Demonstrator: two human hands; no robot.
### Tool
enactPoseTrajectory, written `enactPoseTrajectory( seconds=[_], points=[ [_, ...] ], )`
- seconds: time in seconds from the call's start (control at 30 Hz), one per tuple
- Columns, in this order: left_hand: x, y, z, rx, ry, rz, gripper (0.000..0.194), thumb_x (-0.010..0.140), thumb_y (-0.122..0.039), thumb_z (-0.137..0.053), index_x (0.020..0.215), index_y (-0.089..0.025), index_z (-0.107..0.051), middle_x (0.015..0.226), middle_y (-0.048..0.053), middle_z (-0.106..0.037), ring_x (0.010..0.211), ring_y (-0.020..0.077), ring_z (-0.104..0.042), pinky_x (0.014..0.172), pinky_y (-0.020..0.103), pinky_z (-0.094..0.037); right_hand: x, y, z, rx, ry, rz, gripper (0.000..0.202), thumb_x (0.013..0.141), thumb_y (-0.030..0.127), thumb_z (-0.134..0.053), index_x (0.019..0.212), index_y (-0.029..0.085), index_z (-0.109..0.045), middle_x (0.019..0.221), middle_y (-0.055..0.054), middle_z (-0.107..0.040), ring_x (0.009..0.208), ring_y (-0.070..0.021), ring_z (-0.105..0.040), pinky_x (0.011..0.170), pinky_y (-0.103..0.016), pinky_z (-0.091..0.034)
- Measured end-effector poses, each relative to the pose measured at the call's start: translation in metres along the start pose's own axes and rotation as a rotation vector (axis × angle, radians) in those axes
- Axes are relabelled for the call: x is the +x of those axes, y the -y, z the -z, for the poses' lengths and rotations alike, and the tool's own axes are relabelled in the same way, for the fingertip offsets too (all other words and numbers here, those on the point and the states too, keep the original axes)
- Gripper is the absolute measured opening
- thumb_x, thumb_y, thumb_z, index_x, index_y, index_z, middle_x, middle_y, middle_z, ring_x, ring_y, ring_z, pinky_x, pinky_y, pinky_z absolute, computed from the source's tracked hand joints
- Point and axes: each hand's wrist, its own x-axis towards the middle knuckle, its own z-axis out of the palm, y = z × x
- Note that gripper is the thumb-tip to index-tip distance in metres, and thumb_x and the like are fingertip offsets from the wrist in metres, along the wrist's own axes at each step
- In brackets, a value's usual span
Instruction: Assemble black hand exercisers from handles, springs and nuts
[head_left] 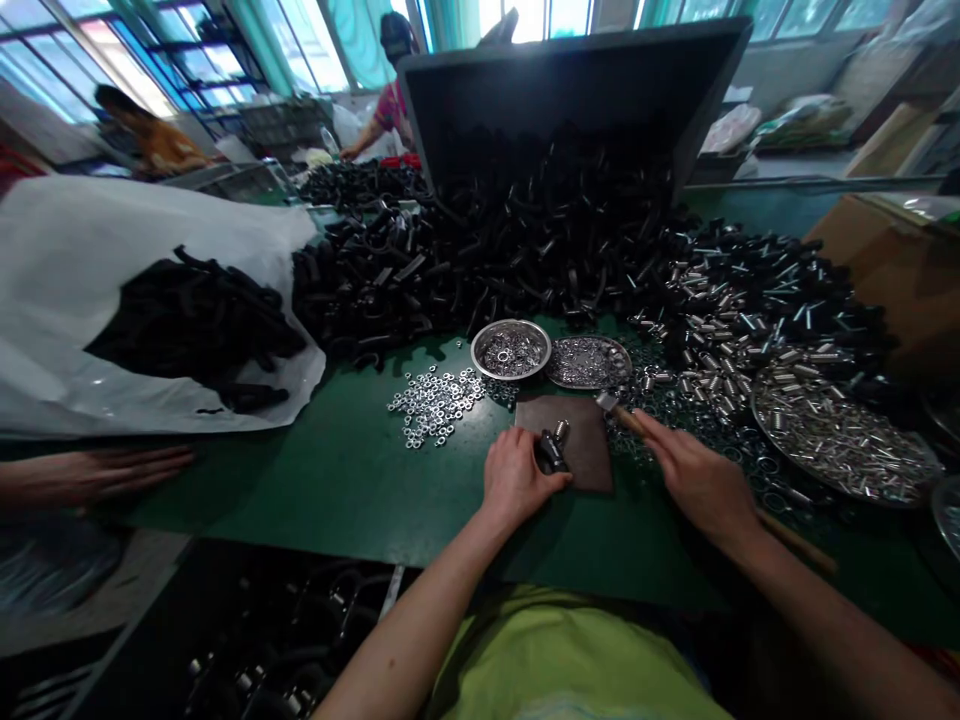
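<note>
Two hands, apart: the left hand (517, 470) pins a small black part (553, 457), silver coil (561, 430) pointing away, on a square brown plate (592, 462) — the right hand (706, 487) grips a wooden-handled metal hammer (628, 417), head farther right.

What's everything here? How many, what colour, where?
Flat table: one, green, middle
Curved parts: countless, black, heaped
Open bin: one, grey, back
Plastic bag: one, white, left
Round metal bowl: one, silver, centre
Oval metal tray: one, silver, centre
Small metal rings: many, silver, centre
Springlike metal pieces: many, silver, right
Round metal dish: one, silver, right
Square slab: one, brown, centre
Metal-tipped part: one, black, over slab
Wooden-handled hammer: one, tan handle, centre-right
Distant people: two, orange/pink tops, back
Left hand: one, bare, gripping part
Right hand: one, bare, gripping hammer
</note>
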Motion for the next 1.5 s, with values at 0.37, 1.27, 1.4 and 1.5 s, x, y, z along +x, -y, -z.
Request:
enactPoseTrajectory(
  seconds=[0.37, 1.27, 1.4, 1.5],
  points=[
    [-0.006, -0.026, 0.009, -0.641, -0.209, 0.254, 0.055, 0.066, -0.043, -0.075, 0.108, -0.019, -0.049, 0.105, 0.007, -0.060, 0.097, 0.0213, -0.057, 0.084, 0.035, -0.045, 0.013, 0.001, -0.009, 0.452, -0.126, -0.050, 0.048, 0.093, 0.036, -0.035, 0.139, 0.022, -0.038, 0.108, -0.012, -0.062, 0.096, -0.0254, -0.059, 0.076, -0.038, -0.047],
    [0.133, 0.181, 0.134, -0.604, -0.644, 0.794, 0.033, 0.090, -0.026, -0.048, 0.122, -0.017, -0.045, 0.114, 0.008, -0.056, 0.090, 0.0154, -0.062, 0.078, 0.033, -0.052, 0.054, 0.054, -0.025, 0.656, 0.251, 0.016, 0.024, 0.084, 0.045, -0.046, 0.083, 0.031, -0.065, 0.079, 0.003, -0.072, 0.062, -0.0197, -0.066, 0.052, -0.027, -0.048],
    [0.078, 0.127, 0.096, -0.816, -0.533, 0.656, 0.039, 0.083, -0.016, -0.044, 0.121, -0.021, -0.038, 0.099, 0.004, -0.061, 0.074, 0.0102, -0.064, 0.067, 0.025, -0.052, 0.048, 0.063, -0.013, 0.989, 0.209, -0.114, 0.032, 0.082, 0.051, -0.049, 0.086, 0.025, -0.067, 0.078, 0.000, -0.071, 0.061, -0.0182, -0.064, 0.053, -0.026, -0.049],
    [0.028, 0.071, 0.064, -1.263, -0.219, 0.487, 0.040, 0.074, -0.020, -0.050, 0.114, -0.020, -0.045, 0.075, -0.002, -0.055, 0.056, 0.0078, -0.053, 0.051, 0.020, -0.044, 0.040, 0.079, 0.003, 1.157, 0.126, -0.216, 0.034, 0.082, 0.050, -0.052, 0.088, 0.021, -0.068, 0.083, -0.003, -0.070, 0.068, -0.0186, -0.064, 0.055, -0.025, -0.048]
  ],
)
